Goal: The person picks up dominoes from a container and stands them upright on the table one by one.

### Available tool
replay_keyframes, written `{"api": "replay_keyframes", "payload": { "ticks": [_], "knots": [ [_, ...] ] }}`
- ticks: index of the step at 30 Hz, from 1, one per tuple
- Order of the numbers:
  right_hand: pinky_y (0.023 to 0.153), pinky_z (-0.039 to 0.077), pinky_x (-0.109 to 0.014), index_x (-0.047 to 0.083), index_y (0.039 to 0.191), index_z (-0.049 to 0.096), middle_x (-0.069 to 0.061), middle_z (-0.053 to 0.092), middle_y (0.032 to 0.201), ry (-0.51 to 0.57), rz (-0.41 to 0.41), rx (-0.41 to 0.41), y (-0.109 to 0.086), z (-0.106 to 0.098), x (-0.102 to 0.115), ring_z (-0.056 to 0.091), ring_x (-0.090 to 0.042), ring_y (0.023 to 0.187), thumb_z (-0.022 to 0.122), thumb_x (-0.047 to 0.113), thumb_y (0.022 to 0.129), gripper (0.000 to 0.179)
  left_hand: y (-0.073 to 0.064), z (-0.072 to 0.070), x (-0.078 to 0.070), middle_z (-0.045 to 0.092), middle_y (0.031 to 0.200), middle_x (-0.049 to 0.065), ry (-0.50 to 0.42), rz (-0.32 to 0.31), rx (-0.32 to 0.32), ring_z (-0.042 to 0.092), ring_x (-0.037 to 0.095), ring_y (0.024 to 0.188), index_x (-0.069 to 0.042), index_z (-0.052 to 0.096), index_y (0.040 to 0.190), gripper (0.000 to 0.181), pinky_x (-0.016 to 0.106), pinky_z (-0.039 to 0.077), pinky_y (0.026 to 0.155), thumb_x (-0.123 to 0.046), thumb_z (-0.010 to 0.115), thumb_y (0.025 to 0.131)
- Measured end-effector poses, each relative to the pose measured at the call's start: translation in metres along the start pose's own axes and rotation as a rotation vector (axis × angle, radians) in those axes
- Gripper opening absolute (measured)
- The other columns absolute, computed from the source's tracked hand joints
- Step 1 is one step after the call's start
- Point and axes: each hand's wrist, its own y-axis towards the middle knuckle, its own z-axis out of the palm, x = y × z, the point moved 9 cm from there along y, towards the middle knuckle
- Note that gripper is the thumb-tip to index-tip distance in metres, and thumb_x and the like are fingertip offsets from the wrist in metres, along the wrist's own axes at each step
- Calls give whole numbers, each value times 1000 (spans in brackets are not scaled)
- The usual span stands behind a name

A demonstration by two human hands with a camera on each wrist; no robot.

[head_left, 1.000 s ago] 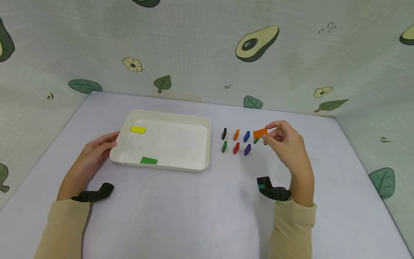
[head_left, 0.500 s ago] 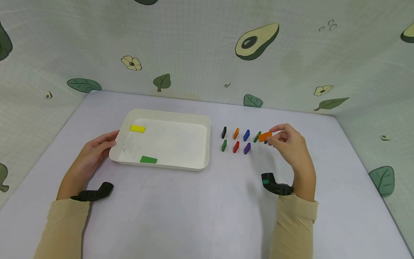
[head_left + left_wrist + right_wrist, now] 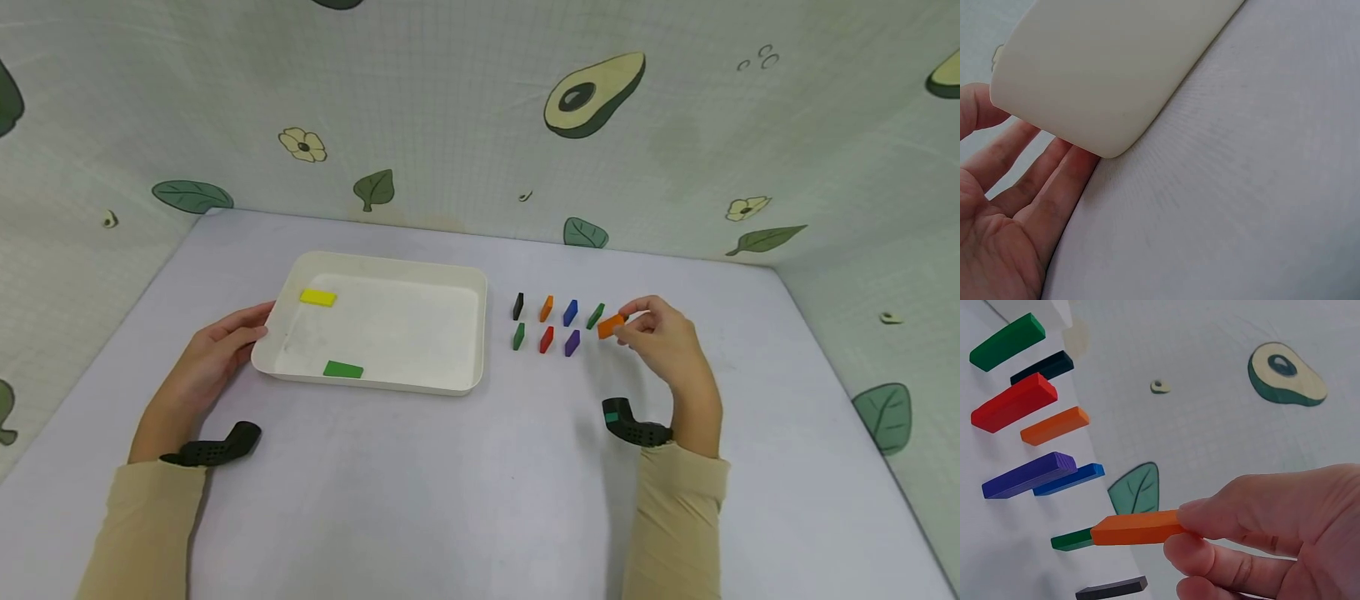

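Observation:
Between thumb and fingers, my right hand (image 3: 662, 343) pinches an orange domino (image 3: 610, 327), held out toward the left at the right end of two rows of standing dominoes. In the right wrist view the held piece overlaps a green domino (image 3: 1071, 541), and a dark grey domino (image 3: 1112, 589) stands below it. At the left end of a white tray (image 3: 397, 387), my left hand (image 3: 206, 362) rests its thumb and outstretched fingers against the outer wall. Inside the tray lie a yellow domino (image 3: 318, 297) and a green domino (image 3: 343, 369).
Right of the tray stand black (image 3: 518, 307), orange (image 3: 547, 309), blue (image 3: 570, 313), red (image 3: 547, 340) and purple (image 3: 572, 343) dominoes, and another green domino (image 3: 519, 337). A patterned cloth (image 3: 465, 108) hangs behind the white table (image 3: 420, 500).
The right hand has brought the orange domino lower, uncovering the green domino at the back row's right end. The left hand keeps its place at the tray.

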Motion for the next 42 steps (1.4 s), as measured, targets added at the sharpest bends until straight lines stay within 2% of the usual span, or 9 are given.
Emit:
{"api": "replay_keyframes", "payload": {
  "ticks": [8, 14, 17, 21, 37, 42],
  "knots": [
    [68, 40, -29, 3, 119, 48, -17, 63, 97, -52, 25, 63, 5, 9, -6, 50, -25, 85, 52, 18, 91, 33, 1, -1, 0, 38, 144, -10, 10, -17, -8, 50, -11, 107, -18, 39, 143, 54, 6, 46, 82, -29, 57, 93],
    [69, 41, -29, 3, 118, 49, -17, 63, 97, -75, 42, 103, 9, 17, -11, 52, -26, 85, 53, 17, 90, 32, 0, 0, -1, 40, 143, -11, -43, 2, 12, 52, -10, 105, -17, 41, 141, 51, 7, 46, 81, -24, 57, 93],
    [71, 43, -30, 3, 117, 49, -18, 62, 100, -79, 56, 116, 10, 20, -13, 53, -26, 86, 53, 16, 89, 32, 0, -1, 0, 40, 143, -12, -17, -3, 4, 51, -11, 106, -18, 42, 141, 51, 7, 46, 82, -26, 57, 93],
    [71, 44, -31, 2, 117, 49, -18, 61, 100, -85, 66, 124, 12, 24, -16, 53, -26, 85, 53, 16, 89, 32, 0, -1, 0, 39, 143, -11, 10, -14, -5, 50, -11, 107, -19, 41, 142, 53, 6, 46, 82, -28, 57, 93],
    [71, 44, -31, 2, 117, 50, -17, 62, 99, -102, 75, 139, 15, 29, -22, 54, -26, 86, 54, 17, 89, 32, 0, 0, -1, 41, 142, -12, -48, -7, 6, 53, -11, 104, -19, 43, 140, 50, 7, 47, 80, -25, 58, 93],
    [70, 43, -30, 2, 117, 50, -17, 62, 97, -104, 60, 137, 15, 29, -19, 55, -25, 85, 54, 17, 89, 32, 0, -1, -1, 43, 140, -12, -37, -7, -1, 53, -10, 105, -19, 43, 140, 51, 7, 47, 80, -26, 58, 92]
  ]
}}
